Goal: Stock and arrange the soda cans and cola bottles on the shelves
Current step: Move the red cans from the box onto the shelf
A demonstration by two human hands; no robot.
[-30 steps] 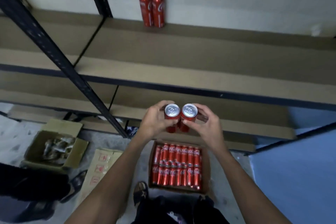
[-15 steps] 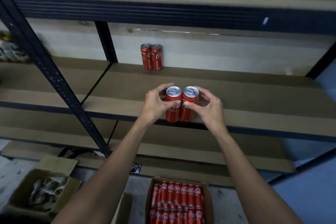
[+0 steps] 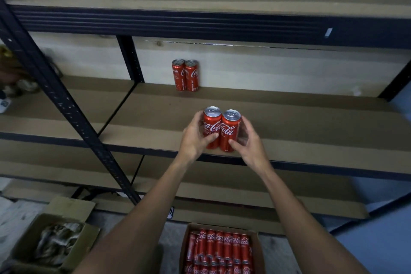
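Observation:
Two slim red cola cans stand side by side near the front edge of the middle shelf [image 3: 289,122]. My left hand [image 3: 193,138] grips the left can [image 3: 212,128], and my right hand [image 3: 249,142] grips the right can [image 3: 230,131]. The two cans touch each other. Two more red cans [image 3: 185,75] stand upright together at the back of the same shelf, against the wall. On the floor below, an open cardboard box [image 3: 258,249] holds several red cans in rows.
A dark metal upright [image 3: 66,104] slants across the left. An upper shelf beam [image 3: 200,22] runs overhead. An open carton of crumpled packing [image 3: 53,242] sits on the floor at lower left. Lower shelves [image 3: 222,189] lie beneath.
Both hands have lifted the two cans from above the floor box up to the middle shelf, where they now sit at its front edge. The view has tilted upward.

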